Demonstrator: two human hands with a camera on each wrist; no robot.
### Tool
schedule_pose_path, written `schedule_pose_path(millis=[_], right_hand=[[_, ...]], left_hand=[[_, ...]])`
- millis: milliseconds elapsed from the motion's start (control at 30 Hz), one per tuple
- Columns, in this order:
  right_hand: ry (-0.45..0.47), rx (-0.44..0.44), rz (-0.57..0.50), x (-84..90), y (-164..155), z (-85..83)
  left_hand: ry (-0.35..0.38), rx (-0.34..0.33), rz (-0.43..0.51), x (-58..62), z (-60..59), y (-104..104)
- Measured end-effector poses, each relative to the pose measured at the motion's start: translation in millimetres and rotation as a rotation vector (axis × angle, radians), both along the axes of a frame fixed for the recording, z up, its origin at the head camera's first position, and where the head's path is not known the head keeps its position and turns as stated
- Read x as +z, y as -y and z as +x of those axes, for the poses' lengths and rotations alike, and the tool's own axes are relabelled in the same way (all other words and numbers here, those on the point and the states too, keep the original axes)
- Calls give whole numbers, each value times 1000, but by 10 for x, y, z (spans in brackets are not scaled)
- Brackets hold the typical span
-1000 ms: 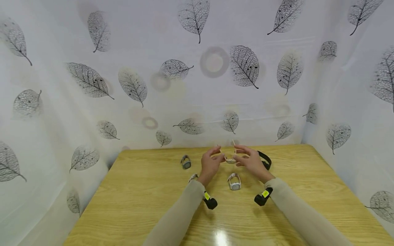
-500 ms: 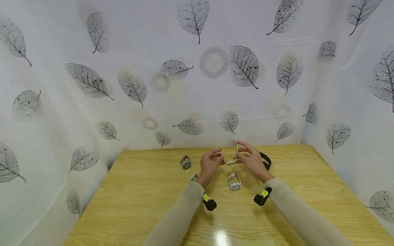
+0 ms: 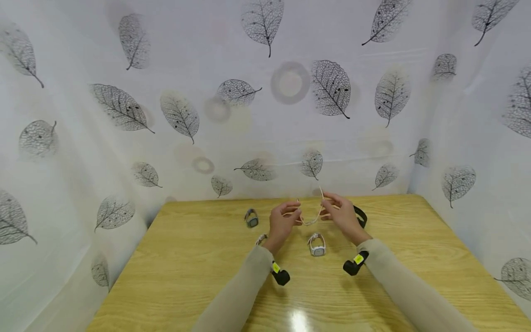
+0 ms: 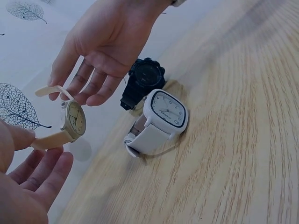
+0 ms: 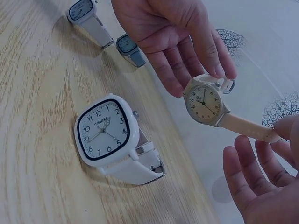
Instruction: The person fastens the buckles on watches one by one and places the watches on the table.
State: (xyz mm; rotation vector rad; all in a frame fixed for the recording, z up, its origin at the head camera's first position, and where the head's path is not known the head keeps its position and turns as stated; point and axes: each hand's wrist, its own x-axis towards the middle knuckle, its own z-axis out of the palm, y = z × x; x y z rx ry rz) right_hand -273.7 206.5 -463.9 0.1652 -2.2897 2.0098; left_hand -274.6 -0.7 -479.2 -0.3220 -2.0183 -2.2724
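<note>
A round-faced wristwatch (image 5: 203, 103) with a pale cream strap hangs unfastened between the two hands above the table, its dial facing the wrist cameras. My left hand (image 3: 282, 225) pinches the buckle end of the strap between thumb and fingers. The longer strap end is pinched by my right hand (image 3: 341, 217), and its tip sticks up past the fingers in the head view. Below the held watch, a white square-faced watch (image 3: 318, 250) stands on the table, its strap buckled in a loop.
A black watch (image 4: 145, 77) sits beyond the right hand. A blue-grey watch (image 3: 251, 220) is at the back left, and another white watch (image 5: 82, 11) is partly hidden by the left wrist. A leaf-print curtain (image 3: 199, 138) surrounds the wooden table (image 3: 186, 272).
The held watch's case has come lower and its strap has spread wider into a curve. My right hand has shifted slightly right, away from the left. Watches on the table keep their places.
</note>
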Motion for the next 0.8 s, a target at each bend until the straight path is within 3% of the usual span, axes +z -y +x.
schedule_pose_path(millis=[300,533,800], right_hand=[[12,23,-63,25,-3,52],[7,48,-62,29,-6,85],[-10,70,-20,32,-2,142]], left_hand=[[-10,-2,-4,-18,20,12],[-24,9,-49,2,31,31],[-17,-29,-51,-24,39,97]])
